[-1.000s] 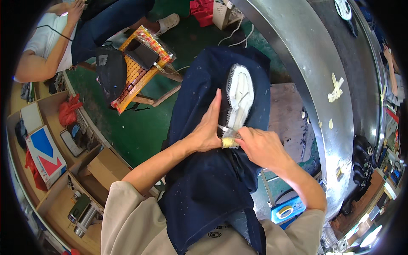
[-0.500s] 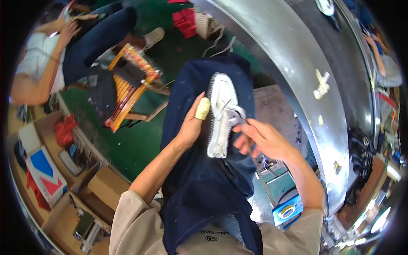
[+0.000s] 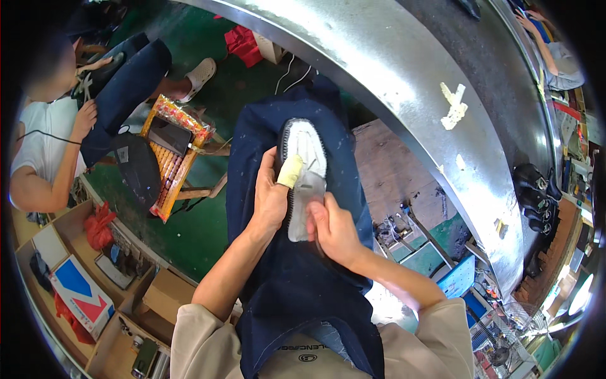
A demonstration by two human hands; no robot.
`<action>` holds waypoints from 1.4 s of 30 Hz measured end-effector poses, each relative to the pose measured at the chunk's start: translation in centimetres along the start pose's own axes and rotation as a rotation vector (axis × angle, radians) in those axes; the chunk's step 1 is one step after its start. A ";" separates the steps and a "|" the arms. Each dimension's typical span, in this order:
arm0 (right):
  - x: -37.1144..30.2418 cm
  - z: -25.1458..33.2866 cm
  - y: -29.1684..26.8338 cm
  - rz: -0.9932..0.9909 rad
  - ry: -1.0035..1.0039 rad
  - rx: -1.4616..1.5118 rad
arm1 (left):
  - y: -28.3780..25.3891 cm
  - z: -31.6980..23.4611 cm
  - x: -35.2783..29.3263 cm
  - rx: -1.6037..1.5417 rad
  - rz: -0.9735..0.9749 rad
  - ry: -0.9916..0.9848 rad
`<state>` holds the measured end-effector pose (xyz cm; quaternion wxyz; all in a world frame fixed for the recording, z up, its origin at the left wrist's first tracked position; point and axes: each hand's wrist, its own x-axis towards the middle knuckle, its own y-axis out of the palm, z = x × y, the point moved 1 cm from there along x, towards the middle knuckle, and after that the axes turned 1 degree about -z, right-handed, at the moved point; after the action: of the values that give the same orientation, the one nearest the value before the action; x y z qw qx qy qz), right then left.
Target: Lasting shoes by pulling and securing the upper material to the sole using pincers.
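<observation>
An upturned shoe rests over my lap on the dark blue apron, its white bottom face up and stitching around the rim. My left hand is closed around its left side. A pale yellow wrap covers the left thumb, which presses on the bottom near the middle. Over the heel half lies a thin grey piece, fairly flat. My right hand is at the right edge of this piece, fingers bent against it and partly hiding the heel.
A curved metal bench bears a pale scrap. A wooden stool stands left, with a phone and dark shoe part on it. Beyond sits a co-worker. Wooden bins lie lower left; black shoes are at right.
The grey piece, folded in my right hand before, now lies spread over the heel half. My left thumb has come onto the shoe's bottom. The view has shifted, and the shoe is slightly further left.
</observation>
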<state>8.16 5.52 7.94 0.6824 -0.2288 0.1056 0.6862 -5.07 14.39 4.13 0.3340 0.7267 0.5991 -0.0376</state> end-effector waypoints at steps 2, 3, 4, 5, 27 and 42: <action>-0.7 0.5 0.3 0.044 -0.002 0.113 | 0.1 -0.1 -0.1 0.230 -0.113 0.007; -0.1 0.6 -0.6 0.065 0.090 0.142 | 0.1 0.0 0.1 0.223 -0.117 0.020; -0.3 1.7 -1.4 0.086 0.198 0.178 | -0.2 0.2 -0.7 0.338 -0.112 0.063; 0.0 1.9 -2.3 0.083 0.222 0.171 | -0.5 0.3 -0.4 0.451 -0.106 0.123; 0.4 -2.7 -6.4 -0.327 0.062 0.001 | -5.0 0.8 -1.4 -0.362 -0.040 -0.090; -0.4 0.9 -9.5 -0.441 -0.147 -0.195 | -2.3 0.8 -1.0 -0.218 -0.012 -0.458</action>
<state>17.39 6.01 10.49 0.7962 -0.2607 -0.0633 0.5423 -7.11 13.21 2.97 0.5374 0.6551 0.5126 -0.1385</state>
